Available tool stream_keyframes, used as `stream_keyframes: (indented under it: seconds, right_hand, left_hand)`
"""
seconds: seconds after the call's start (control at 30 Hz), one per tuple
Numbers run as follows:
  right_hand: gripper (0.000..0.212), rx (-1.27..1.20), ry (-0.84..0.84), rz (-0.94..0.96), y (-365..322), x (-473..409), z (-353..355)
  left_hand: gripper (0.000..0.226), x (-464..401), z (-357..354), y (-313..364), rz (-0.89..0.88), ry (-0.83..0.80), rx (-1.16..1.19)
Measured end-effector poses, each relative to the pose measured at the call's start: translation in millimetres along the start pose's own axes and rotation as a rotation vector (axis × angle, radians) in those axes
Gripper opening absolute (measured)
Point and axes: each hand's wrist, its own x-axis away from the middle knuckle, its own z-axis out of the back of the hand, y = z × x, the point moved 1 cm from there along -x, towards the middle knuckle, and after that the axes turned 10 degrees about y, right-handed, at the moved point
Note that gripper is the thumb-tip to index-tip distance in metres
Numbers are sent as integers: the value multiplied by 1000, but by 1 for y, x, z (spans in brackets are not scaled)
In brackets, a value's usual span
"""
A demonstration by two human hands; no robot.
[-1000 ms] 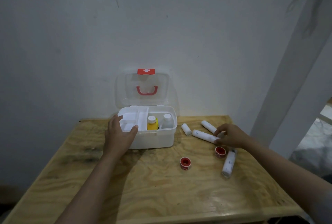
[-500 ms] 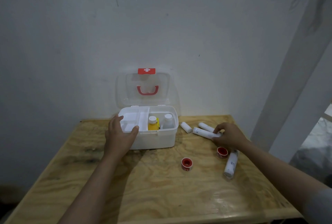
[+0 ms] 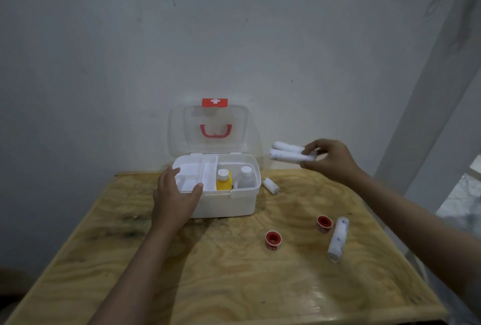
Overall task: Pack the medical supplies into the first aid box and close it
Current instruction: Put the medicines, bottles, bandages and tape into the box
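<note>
The white first aid box (image 3: pixel 229 204) stands open at the back of the wooden table, its clear lid (image 3: pixel 210 126) upright against the wall. Inside are a white tray (image 3: pixel 194 172), a yellow bottle (image 3: pixel 223 180) and a white bottle (image 3: pixel 246 177). My left hand (image 3: pixel 174 199) grips the box's front left corner. My right hand (image 3: pixel 330 159) holds two white bandage rolls (image 3: pixel 289 152) in the air, right of the box. On the table lie a short bandage roll (image 3: pixel 270 186), a long bandage roll (image 3: pixel 337 238) and two red tape rolls (image 3: pixel 272 240) (image 3: pixel 324 223).
The wooden table (image 3: pixel 208 272) stands against a white wall. A white post (image 3: pixel 426 116) slants up at the right, past the table's right edge. Bare tabletop lies in front of the box.
My right hand has lifted two bandage rolls off the table and raised them beside the box. My left hand stays on the box.
</note>
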Motion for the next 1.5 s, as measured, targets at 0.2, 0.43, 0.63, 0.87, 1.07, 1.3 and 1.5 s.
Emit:
stream_keyframes:
  seconds: [0.2,0.43,0.63,0.87,1.07,1.3,1.5]
  right_hand:
    - [19,217,-253,318,-61,-40,-28]
    - [22,562,-607,327,-101,-64,-82]
    - [31,592,-723,322,-102,-65,-106]
    - [27,539,-623,404,-90,-61,-104]
    - [29,509,-592,446,-88,-56,-104]
    - [29,461,-551,418,-79,-54,-97]
    - [27,406,-503,386,-72,-49,-78]
  left_hand:
    - [70,0,0,-1,-8,-6,10]
    - [70,-1,-1,-5,-5,-9,19]
    - [69,0,-1,-6,-21,6,17]
    - [70,-1,-2,-7,-26,9,19]
    - [70,0,-1,-6,-19,1,20]
    - [69,0,0,-2,-23,2,12]
    - [71,0,0,-2,-4,-3,-1]
